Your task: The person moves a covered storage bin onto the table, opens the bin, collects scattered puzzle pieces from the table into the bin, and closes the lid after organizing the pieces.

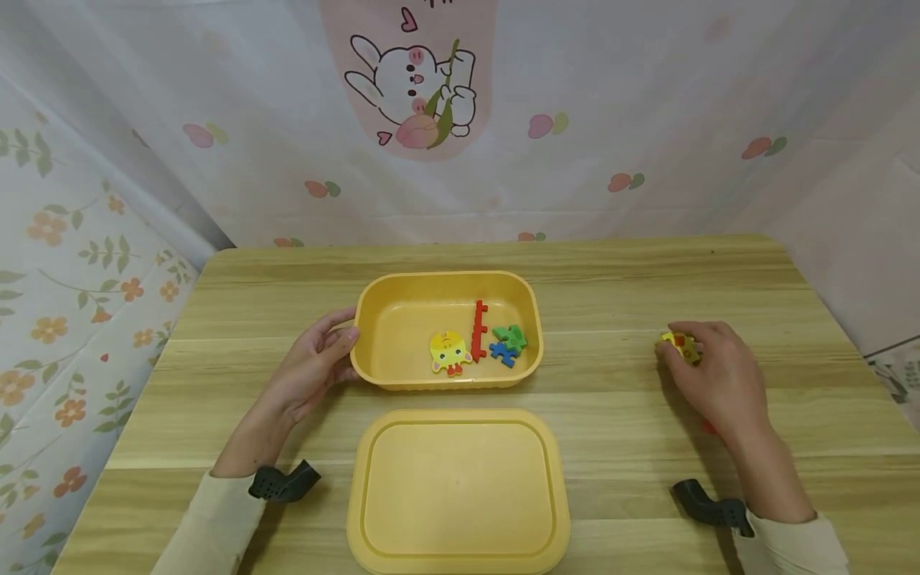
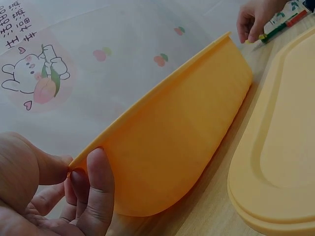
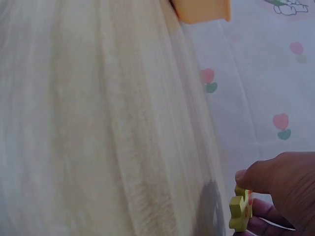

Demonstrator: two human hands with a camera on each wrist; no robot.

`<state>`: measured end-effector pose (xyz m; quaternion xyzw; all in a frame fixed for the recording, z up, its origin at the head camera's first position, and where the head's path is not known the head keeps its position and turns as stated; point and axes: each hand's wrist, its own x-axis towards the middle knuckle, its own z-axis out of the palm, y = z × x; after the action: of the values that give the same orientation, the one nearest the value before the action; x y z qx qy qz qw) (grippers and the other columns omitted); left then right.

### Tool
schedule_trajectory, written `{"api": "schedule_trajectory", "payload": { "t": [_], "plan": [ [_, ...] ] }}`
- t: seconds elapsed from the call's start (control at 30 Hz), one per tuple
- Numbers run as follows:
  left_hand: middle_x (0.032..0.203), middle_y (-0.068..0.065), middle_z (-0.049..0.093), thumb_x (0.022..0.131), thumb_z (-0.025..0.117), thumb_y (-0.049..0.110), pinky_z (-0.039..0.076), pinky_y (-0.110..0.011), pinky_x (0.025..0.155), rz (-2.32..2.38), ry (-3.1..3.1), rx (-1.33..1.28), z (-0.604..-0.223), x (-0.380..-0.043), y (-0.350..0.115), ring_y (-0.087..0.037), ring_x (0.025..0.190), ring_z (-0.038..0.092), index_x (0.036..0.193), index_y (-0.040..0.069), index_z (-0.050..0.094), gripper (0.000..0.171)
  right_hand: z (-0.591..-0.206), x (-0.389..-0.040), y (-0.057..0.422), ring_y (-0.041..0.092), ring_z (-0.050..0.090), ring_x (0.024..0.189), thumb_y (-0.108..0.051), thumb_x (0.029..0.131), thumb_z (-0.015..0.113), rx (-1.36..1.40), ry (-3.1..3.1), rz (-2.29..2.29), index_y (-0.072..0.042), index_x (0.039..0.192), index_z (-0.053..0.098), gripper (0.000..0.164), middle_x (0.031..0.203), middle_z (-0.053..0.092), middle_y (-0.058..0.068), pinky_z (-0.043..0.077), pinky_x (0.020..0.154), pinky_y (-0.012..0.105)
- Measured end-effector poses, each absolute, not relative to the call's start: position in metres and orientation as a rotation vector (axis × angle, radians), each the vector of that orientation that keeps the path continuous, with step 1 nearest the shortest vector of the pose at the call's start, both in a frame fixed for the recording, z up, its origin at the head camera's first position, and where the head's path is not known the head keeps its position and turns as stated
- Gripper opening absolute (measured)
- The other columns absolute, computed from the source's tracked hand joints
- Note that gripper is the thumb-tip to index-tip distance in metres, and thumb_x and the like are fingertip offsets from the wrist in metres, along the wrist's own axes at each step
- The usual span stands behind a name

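My left hand (image 1: 316, 359) pinches the left rim of a yellow plastic box (image 1: 402, 307), thumb and fingers on either side of the edge in the left wrist view. Inside the box lie a yellow animal-face puzzle piece (image 1: 449, 348), a long red piece (image 1: 477, 335), a green piece (image 1: 513, 339) and a blue piece (image 1: 502, 354). Far to the right, my right hand (image 1: 722, 375) holds a yellow puzzle piece (image 3: 240, 214) with red marks between thumb and fingers. In the head view the hand partly hides that piece (image 1: 676, 343).
A yellow lid (image 1: 460, 487) lies flat in front of the box. Something red (image 1: 709, 428) peeks out beneath my right wrist. The wooden table (image 1: 611, 447) meets a printed curtain (image 1: 647, 120) at the back.
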<state>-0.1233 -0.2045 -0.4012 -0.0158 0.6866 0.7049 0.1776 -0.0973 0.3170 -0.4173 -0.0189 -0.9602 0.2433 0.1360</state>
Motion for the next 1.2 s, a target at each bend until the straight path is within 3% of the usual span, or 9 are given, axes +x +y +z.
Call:
{"api": "schedule_trajectory", "payload": {
  "t": [0.3,0.5,0.6,0.7,0.83,0.9,1.0,1.1,1.2],
  "plan": [
    [0.120,0.005,0.066,0.113,0.053,0.025,0.061,-0.021,0.075,1.975,1.965,-0.046,-0.402,-0.123,-0.205,-0.006,0.088,0.069,0.165,0.004,0.025,0.064,-0.412,-0.100,0.310,0.032,0.063,0.073,-0.016,0.096,0.076,-0.027,-2.719,0.711,0.001,0.126,0.073,0.034,0.128,0.064,0.032,0.045,0.062,0.036],
    [0.118,0.006,0.067,0.112,0.054,0.024,0.061,-0.020,0.074,1.993,1.955,-0.045,-0.401,-0.122,-0.204,-0.006,0.088,0.069,0.165,0.003,0.025,0.064,-0.408,-0.101,0.303,0.049,0.071,0.093,-0.021,0.100,0.073,-0.053,-2.733,0.785,-0.001,0.129,0.072,0.036,0.130,0.063,0.030,0.057,0.070,0.047],
    [0.117,0.006,0.067,0.112,0.055,0.024,0.061,-0.020,0.074,1.996,1.952,-0.051,-0.401,-0.122,-0.204,-0.006,0.088,0.069,0.165,0.003,0.026,0.063,-0.407,-0.101,0.301,0.052,0.073,0.098,-0.023,0.100,0.073,-0.059,-2.729,0.831,-0.002,0.129,0.072,0.036,0.130,0.063,0.029,0.059,0.071,0.027],
    [0.117,0.006,0.066,0.112,0.054,0.024,0.061,-0.020,0.074,1.992,1.954,-0.056,-0.401,-0.123,-0.204,-0.006,0.089,0.069,0.165,0.004,0.025,0.064,-0.406,-0.102,0.300,0.052,0.072,0.101,-0.023,0.100,0.073,-0.050,-2.710,0.896,-0.001,0.129,0.072,0.036,0.128,0.063,0.028,0.045,0.067,0.003],
    [0.117,0.006,0.065,0.112,0.054,0.024,0.061,-0.020,0.075,1.987,1.959,-0.060,-0.401,-0.123,-0.204,-0.006,0.089,0.069,0.165,0.004,0.025,0.063,-0.406,-0.103,0.297,0.051,0.068,0.110,-0.022,0.100,0.074,-0.020,-2.675,0.977,0.001,0.127,0.072,0.035,0.128,0.063,0.029,0.039,0.067,-0.006],
    [0.118,0.006,0.065,0.112,0.054,0.024,0.061,-0.020,0.075,1.986,1.961,-0.059,-0.401,-0.123,-0.205,-0.006,0.089,0.068,0.165,0.004,0.026,0.063,-0.405,-0.103,0.295,0.046,0.067,0.113,-0.022,0.100,0.074,-0.015,-2.660,0.999,0.001,0.127,0.072,0.035,0.128,0.064,0.028,0.040,0.069,-0.006],
    [0.117,0.006,0.065,0.112,0.054,0.024,0.061,-0.020,0.075,1.985,1.960,-0.057,-0.400,-0.123,-0.204,-0.006,0.089,0.068,0.165,0.005,0.026,0.063,-0.404,-0.104,0.291,0.013,0.067,0.110,-0.023,0.100,0.075,-0.023,-2.641,1.029,-0.002,0.126,0.072,0.034,0.127,0.066,0.023,0.042,0.072,-0.006],
    [0.116,0.006,0.065,0.112,0.054,0.024,0.061,-0.021,0.075,1.985,1.958,-0.058,-0.400,-0.123,-0.204,-0.007,0.088,0.068,0.165,0.004,0.026,0.062,-0.403,-0.106,0.288,-0.012,0.053,0.105,-0.026,0.101,0.074,-0.045,-2.648,1.075,-0.004,0.128,0.072,0.035,0.129,0.066,0.019,0.044,0.074,-0.005],
    [0.117,0.005,0.065,0.112,0.054,0.024,0.061,-0.021,0.075,1.982,1.957,-0.063,-0.400,-0.122,-0.204,-0.007,0.088,0.069,0.165,0.004,0.026,0.062,-0.400,-0.107,0.284,-0.017,0.049,0.105,-0.030,0.102,0.073,-0.068,-2.661,1.134,-0.004,0.130,0.071,0.038,0.131,0.065,0.017,0.045,0.076,-0.004]
  ]
}}
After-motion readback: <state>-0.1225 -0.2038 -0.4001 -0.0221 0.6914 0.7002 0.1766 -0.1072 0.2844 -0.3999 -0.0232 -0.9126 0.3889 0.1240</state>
